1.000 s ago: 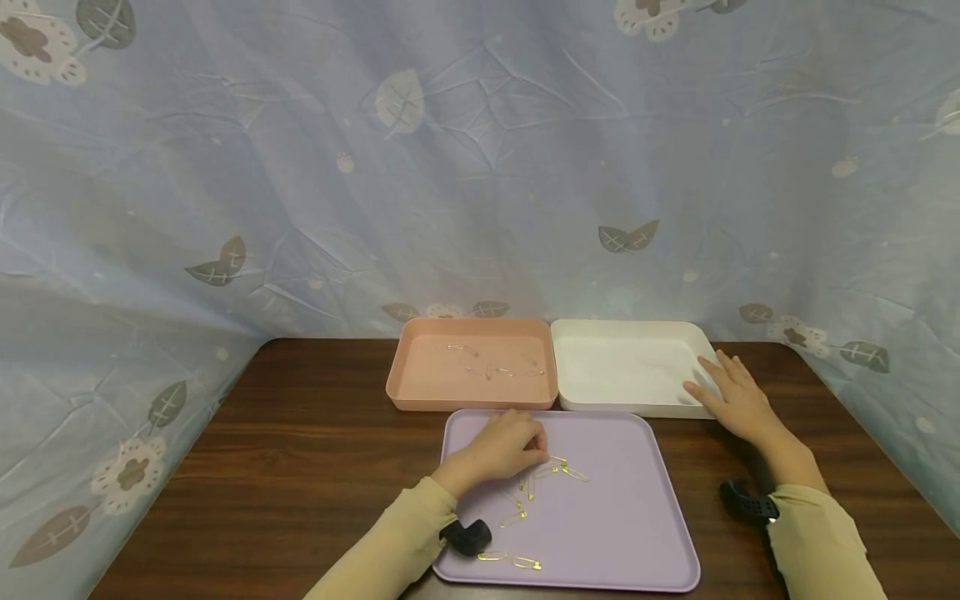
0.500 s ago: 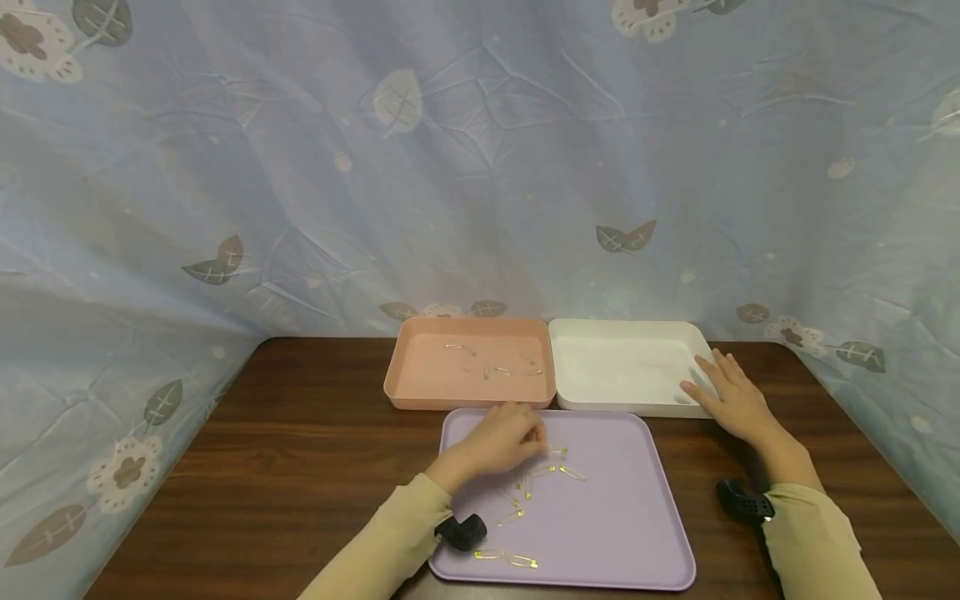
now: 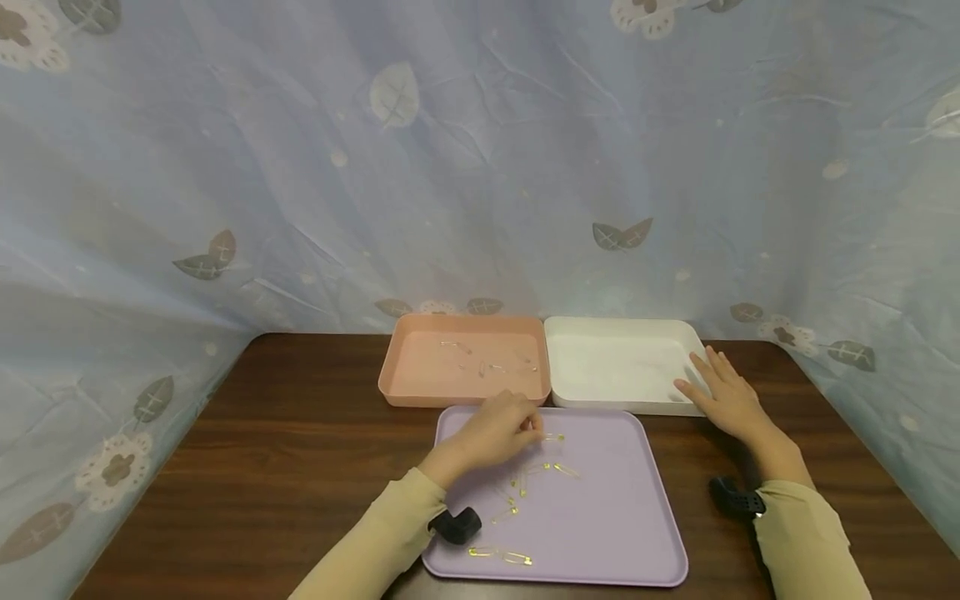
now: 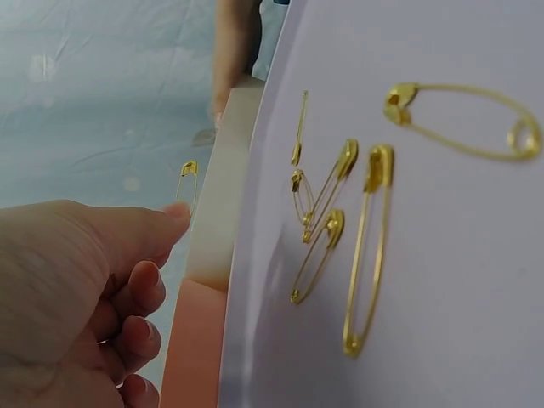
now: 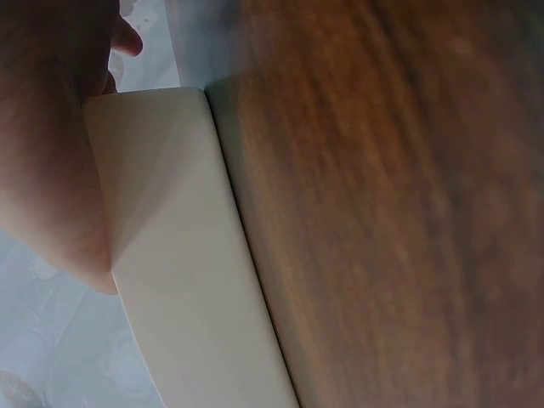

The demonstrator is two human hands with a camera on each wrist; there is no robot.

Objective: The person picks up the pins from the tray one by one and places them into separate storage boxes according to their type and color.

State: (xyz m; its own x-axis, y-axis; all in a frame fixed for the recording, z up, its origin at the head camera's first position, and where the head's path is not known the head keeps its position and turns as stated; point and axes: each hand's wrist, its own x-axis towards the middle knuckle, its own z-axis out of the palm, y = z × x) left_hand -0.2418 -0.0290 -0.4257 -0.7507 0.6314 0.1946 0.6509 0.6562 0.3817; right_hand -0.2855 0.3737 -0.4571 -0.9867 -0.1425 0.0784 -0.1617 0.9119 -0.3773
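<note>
Your left hand pinches a gold safety pin above the purple tray's far edge, its long axis upright, clasp end up. Your right hand lies flat, fingers straight, on the white tray's rim. More gold pins lie on the purple tray; the pink tray holds several silver pins.
</note>
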